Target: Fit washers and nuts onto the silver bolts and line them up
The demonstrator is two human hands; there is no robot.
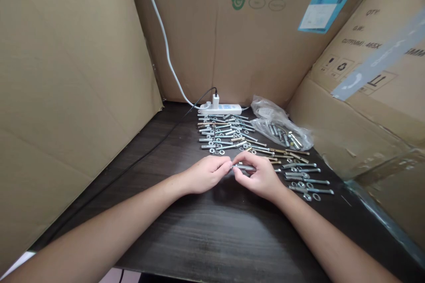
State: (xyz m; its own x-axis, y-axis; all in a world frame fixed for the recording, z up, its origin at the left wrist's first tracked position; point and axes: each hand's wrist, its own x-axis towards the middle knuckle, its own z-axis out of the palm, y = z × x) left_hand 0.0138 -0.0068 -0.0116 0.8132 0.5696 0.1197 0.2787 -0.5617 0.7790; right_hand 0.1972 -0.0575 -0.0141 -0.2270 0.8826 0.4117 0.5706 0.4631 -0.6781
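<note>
My left hand (207,174) and my right hand (257,174) meet at the middle of a dark wooden table (206,234). Both pinch a silver bolt (245,167) lying level between their fingertips; the left fingers close on its left end, the right fingers wrap its shaft. Just beyond the hands lie several loose silver bolts, nuts and washers (222,135) spread in rows. More bolts and washers (307,181) lie to the right of my right hand.
A clear plastic bag (282,126) holding bolts sits at the back right. A white power strip (221,108) with a plugged charger and white cable (162,35) lies at the back. Cardboard boxes (66,88) wall in the table on the left, back and right.
</note>
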